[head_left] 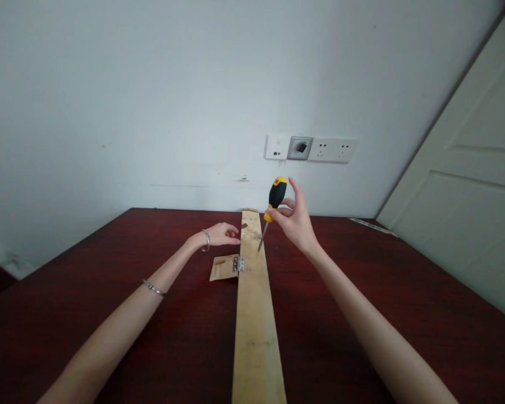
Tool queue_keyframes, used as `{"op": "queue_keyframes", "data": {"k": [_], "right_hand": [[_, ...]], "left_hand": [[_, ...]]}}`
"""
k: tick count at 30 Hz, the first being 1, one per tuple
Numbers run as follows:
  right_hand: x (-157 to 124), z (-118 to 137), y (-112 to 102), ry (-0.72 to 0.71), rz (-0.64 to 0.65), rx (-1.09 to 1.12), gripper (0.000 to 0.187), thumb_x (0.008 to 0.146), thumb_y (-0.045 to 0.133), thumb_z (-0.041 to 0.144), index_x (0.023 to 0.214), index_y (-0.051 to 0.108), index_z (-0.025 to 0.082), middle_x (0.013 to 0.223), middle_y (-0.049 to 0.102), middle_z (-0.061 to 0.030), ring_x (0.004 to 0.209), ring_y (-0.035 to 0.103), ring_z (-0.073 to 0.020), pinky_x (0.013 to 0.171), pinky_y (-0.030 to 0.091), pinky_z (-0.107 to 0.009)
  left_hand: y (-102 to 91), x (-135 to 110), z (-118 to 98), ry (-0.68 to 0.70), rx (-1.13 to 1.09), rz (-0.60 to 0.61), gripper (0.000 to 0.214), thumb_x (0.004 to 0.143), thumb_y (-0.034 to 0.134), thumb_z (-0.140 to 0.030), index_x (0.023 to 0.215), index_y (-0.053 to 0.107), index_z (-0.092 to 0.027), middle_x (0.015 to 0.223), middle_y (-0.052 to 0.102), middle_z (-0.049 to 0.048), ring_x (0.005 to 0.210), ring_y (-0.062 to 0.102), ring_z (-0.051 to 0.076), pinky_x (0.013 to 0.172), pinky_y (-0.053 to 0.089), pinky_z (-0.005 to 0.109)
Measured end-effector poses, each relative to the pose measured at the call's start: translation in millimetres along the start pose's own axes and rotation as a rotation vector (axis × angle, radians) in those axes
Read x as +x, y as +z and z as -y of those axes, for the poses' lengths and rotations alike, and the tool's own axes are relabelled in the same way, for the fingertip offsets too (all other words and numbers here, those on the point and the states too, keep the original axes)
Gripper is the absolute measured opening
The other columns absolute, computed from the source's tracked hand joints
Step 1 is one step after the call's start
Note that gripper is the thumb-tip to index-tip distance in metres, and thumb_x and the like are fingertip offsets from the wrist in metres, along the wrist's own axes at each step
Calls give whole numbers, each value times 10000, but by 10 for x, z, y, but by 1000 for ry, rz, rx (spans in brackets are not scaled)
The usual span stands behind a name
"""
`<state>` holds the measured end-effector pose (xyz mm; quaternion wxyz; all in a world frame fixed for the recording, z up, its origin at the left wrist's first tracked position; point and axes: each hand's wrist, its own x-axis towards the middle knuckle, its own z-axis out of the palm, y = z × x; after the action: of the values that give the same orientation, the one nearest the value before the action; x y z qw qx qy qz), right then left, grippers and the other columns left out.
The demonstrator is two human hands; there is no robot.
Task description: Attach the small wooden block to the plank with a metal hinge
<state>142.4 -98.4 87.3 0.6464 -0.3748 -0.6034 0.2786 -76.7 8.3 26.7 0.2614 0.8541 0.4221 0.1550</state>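
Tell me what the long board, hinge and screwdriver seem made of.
Long board: apparently bare wood, with a pale, stained, matte face. Hinge: likely metal, perhaps plated, from its silvery sheen. Screwdriver: black-and-yellow handle, smooth-looking, probably plastic or rubber; slim grey shaft, likely steel.

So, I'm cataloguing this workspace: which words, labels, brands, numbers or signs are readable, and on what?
None can be read.
Black-and-yellow screwdriver: no legible brand.
White rectangular wall sockets: any marks too small.
Green-and-white flat strip on the dark red table: any print too blurred.
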Motion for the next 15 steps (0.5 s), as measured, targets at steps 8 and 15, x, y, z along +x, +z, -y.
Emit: {"op": "queue_keyframes", "data": {"k": [8,15], "right_hand": [[-35,-107,137,19,29,1,835,731,664,296,1414,185,316,929,566,-20,684,628,-150,637,533,-304],[-94,-141,276,-25,63,-36,790,754,641,309,1409,200,330,955,563,-28,706,619,-156,689,541,-330]], "left_hand": [[-15,-186,-10,-87,-38,269,642,505,780,-449,1055,642,-148,885,681,40,796,624,189,674,446,201],[124,-398,-219,-32,305,405,1020,345,812,-503,1242,487,-142,1199,529,143,1085,496,326,895,413,349]]}}
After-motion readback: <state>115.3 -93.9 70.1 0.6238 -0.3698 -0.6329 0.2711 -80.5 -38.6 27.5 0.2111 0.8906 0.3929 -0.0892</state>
